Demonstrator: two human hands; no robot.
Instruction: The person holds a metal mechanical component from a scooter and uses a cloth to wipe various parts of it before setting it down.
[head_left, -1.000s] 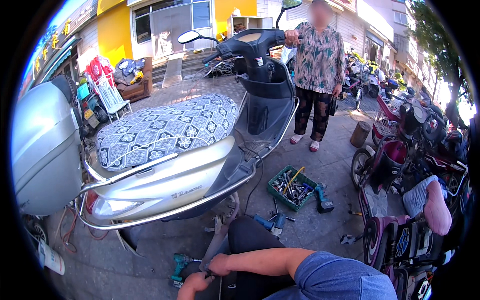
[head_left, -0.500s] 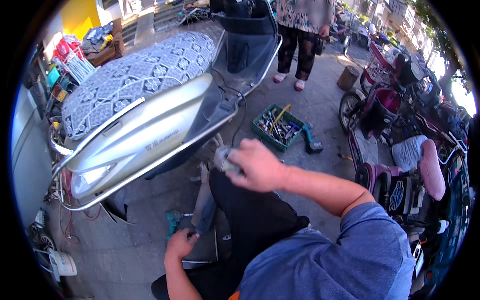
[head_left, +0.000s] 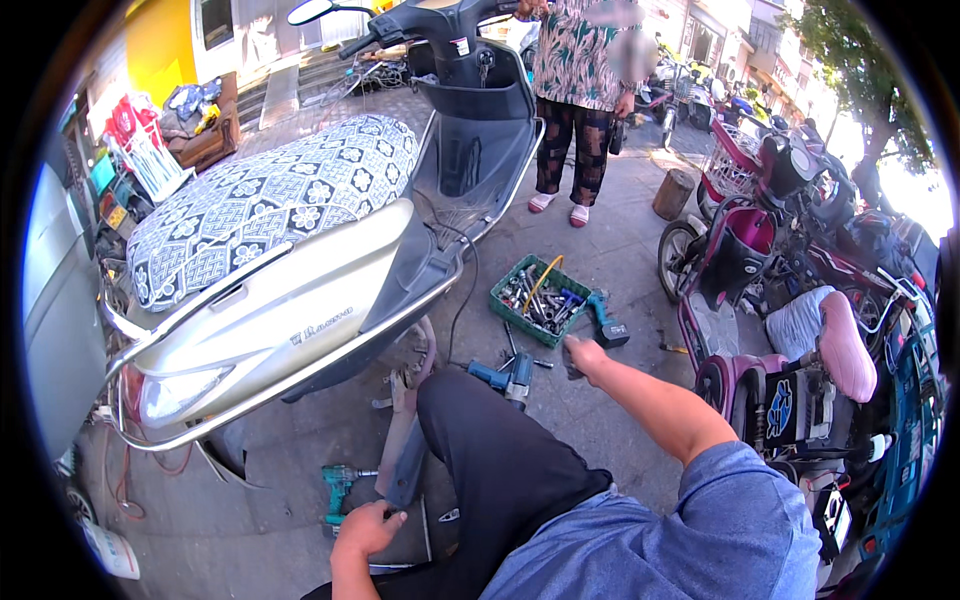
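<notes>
The person sits low on the pavement beside a cream-coloured scooter (head_left: 300, 310) that has a patterned seat cover (head_left: 270, 200). The right hand (head_left: 583, 355) is stretched forward, out over the ground, and it is closed around a small dark object; I think it may be a socket or a bit, but it is too small to tell for sure. This hand is just beside a blue power drill (head_left: 510, 375) lying on the pavement, and near a green plastic crate (head_left: 512, 300) full of metal tools. A second cordless tool (head_left: 605, 322), blue and black, lies at the right edge of the crate.

The left hand (head_left: 368, 528) is down low, near the person's dark trouser leg (head_left: 500, 460). It rests on a flat dark surface on the ground with the fingers curled, and I cannot tell whether it grips anything. A teal cordless driver (head_left: 338, 488) lies just beside this hand, a little to its left, below the rear part of the scooter.

Another person in a flowered blouse (head_left: 575, 60) and dark patterned trousers stands by the front of the scooter. On the right side several parked scooters stand close together, one with a pink seat (head_left: 845, 345).
</notes>
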